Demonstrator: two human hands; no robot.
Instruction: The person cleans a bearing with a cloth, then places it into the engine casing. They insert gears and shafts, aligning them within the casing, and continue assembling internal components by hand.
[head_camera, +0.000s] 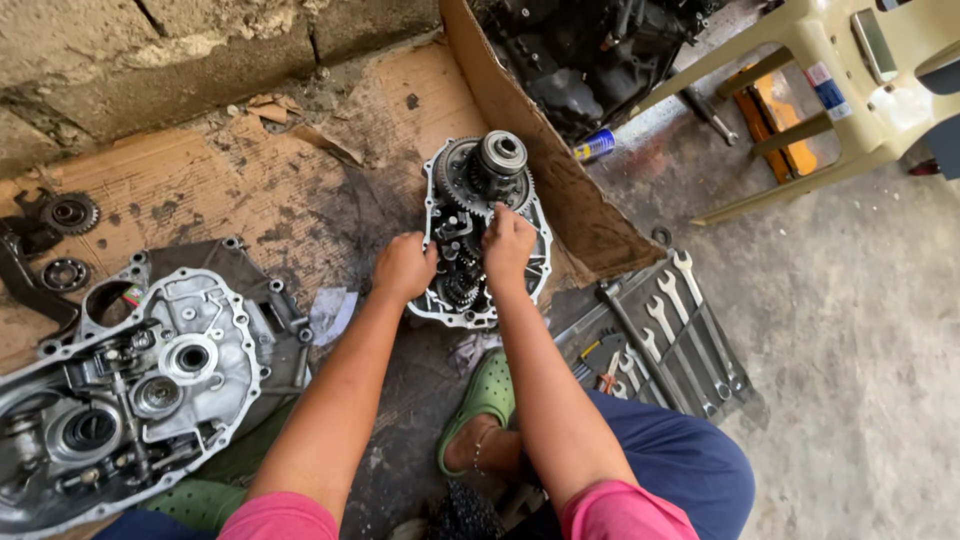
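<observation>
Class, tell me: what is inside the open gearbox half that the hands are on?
Inside the open gearbox half sit meshed gears and shafts. Left hand and right hand cover the middle.

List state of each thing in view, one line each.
gearbox half: open, gears exposed, on cardboard
left hand: closed, on the gearbox half's left edge
right hand: closed, among its gears
housing cover: off, lying inside-up at left
loose bearings: out, on cardboard
wrench set: in tray, on floor
plastic chair: tipped over
</observation>
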